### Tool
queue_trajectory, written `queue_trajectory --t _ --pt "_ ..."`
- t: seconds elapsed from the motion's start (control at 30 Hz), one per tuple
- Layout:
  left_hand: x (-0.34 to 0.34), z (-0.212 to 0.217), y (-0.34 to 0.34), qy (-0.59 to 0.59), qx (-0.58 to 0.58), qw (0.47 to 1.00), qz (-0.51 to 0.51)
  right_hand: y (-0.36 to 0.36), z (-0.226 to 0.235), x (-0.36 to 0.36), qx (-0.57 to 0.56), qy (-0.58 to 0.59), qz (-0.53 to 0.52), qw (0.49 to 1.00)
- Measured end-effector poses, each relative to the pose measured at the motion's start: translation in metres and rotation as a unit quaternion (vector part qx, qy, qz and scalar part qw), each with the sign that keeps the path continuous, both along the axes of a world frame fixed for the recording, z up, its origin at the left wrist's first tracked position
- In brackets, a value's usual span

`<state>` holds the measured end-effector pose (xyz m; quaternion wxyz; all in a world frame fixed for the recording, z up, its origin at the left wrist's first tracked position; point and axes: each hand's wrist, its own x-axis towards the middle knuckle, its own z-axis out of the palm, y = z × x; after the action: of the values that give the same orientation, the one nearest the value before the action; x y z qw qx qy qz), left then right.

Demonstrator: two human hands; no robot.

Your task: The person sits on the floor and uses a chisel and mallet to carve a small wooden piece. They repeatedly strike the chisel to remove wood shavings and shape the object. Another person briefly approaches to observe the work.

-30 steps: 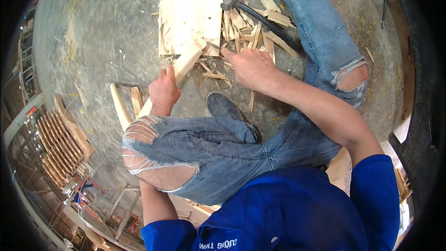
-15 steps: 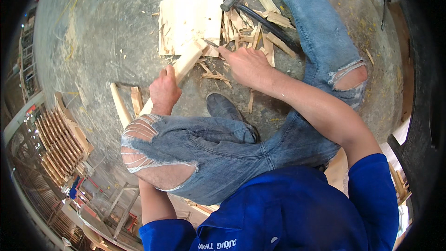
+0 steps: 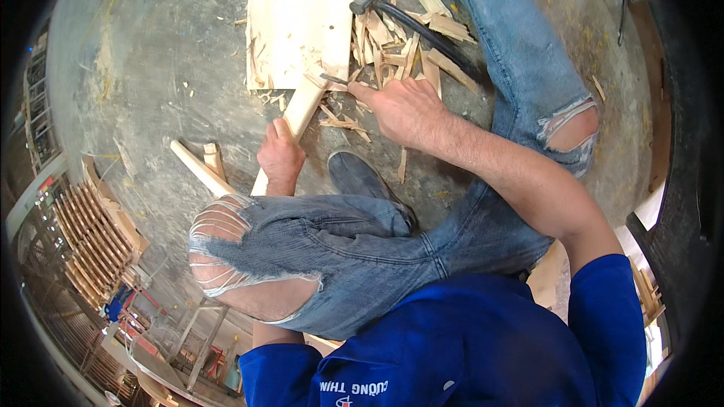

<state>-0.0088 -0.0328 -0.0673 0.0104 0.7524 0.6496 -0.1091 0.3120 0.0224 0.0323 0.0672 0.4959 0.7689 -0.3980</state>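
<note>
My left hand (image 3: 281, 152) is closed around a pale wooden bar (image 3: 303, 107), whose far end rests over a flat wooden board (image 3: 294, 22) on the floor. The bar's near end disappears behind my bent knee. In my right hand (image 3: 407, 111), closed with the index finger stretched forward, is a chisel (image 3: 332, 78). Its dark metal blade lies at the bar's far end; the handle is hidden in my fist. Just beyond that hand is a hammer (image 3: 422, 28) with a dark handle, lying on the wood scraps.
Split wood offcuts (image 3: 392, 53) and chips litter the concrete floor around the board. A wooden frame piece (image 3: 197, 169) lies left of my knee. Further left stands a stack of slatted wooden parts (image 3: 94, 230). A black metal structure (image 3: 679, 173) rises at the right edge.
My left hand has shifted right and slightly nearer with the bar, which is now steeper. More of the chisel blade shows, lying across the bar's end.
</note>
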Motion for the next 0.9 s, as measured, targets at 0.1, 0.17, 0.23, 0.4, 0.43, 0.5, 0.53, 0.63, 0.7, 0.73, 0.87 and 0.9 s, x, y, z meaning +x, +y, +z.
queue_trajectory --t 0.1,0.17,0.23,0.4,0.43,0.5,0.53,0.63,0.7,0.73,0.87,0.9 --pt "-0.001 -0.002 -0.004 -0.013 -0.008 1.000 0.001 -0.001 0.006 -0.002 -0.014 -0.001 0.024 1.000" --pt "-0.002 -0.001 -0.004 -0.022 0.001 1.000 -0.006 -0.003 0.007 -0.004 -0.007 0.000 0.036 0.999" --pt "0.000 0.002 -0.003 -0.018 -0.012 1.000 0.001 -0.008 0.003 -0.006 0.004 0.000 0.044 0.999" --pt "0.004 0.033 0.021 0.003 -0.108 0.994 0.011 -0.011 0.001 -0.005 0.018 -0.006 0.057 0.998" --pt "0.004 0.050 0.030 0.022 -0.148 0.989 0.018 -0.011 0.001 -0.006 0.025 -0.002 0.058 0.998" --pt "-0.001 0.072 0.046 0.049 -0.179 0.983 -0.003 -0.008 0.000 -0.010 0.037 0.009 0.051 0.998" --pt "0.001 0.080 0.053 0.061 -0.195 0.979 -0.015 -0.005 0.000 -0.012 0.043 0.012 0.045 0.998" --pt "0.011 0.082 0.065 0.067 -0.224 0.972 -0.008 0.005 -0.002 -0.016 0.031 0.026 0.030 0.999" --pt "0.013 0.081 0.068 0.073 -0.223 0.972 -0.009 0.003 0.000 -0.014 0.034 0.022 0.026 0.999" --pt "0.013 0.081 0.065 0.076 -0.217 0.973 -0.006 0.003 0.001 -0.014 0.036 0.024 0.026 0.999" --pt "0.012 0.081 0.062 0.069 -0.205 0.976 -0.004 0.002 -0.005 -0.021 0.055 0.044 0.009 0.997" --pt "0.011 0.081 0.062 0.071 -0.208 0.975 -0.004 0.005 -0.003 -0.022 0.057 0.047 0.005 0.997"
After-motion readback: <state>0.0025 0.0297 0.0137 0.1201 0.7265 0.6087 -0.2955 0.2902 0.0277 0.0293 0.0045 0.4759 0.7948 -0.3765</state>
